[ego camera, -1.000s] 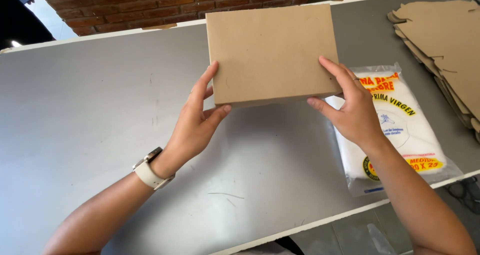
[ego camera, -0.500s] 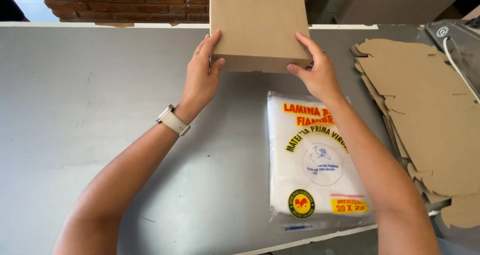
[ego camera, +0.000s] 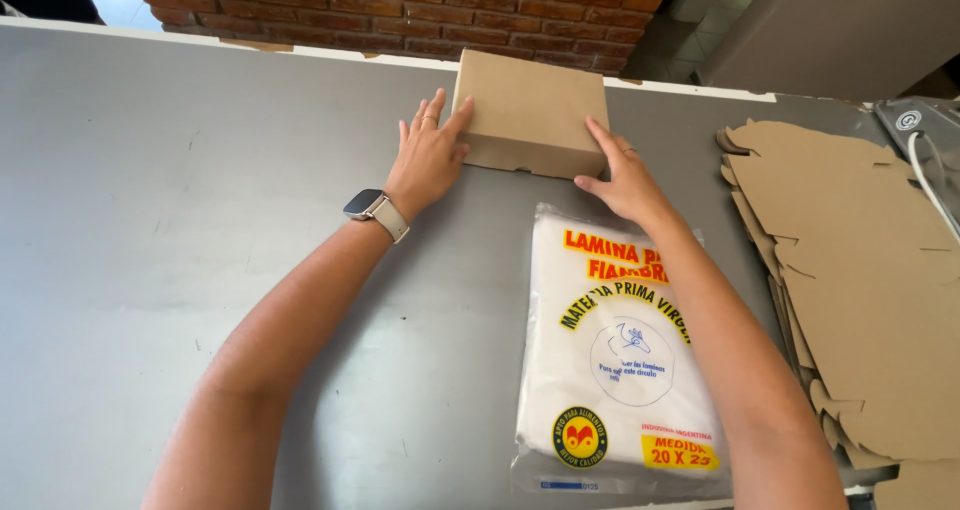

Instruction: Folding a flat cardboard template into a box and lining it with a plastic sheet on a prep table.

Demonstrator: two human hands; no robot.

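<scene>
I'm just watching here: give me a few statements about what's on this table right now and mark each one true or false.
1. Both hands touch the closed cardboard box. True: the left hand is at its left side, the right hand at its right front corner.
2. The box sits on the plastic packet. False: it rests on the grey table, beyond the packet.
3. A stack of flat cardboard blanks lies to the right. True.
4. The watch is on the right wrist. False: it is on the left wrist.
5. The box lid stands open. False: it is shut.
</scene>
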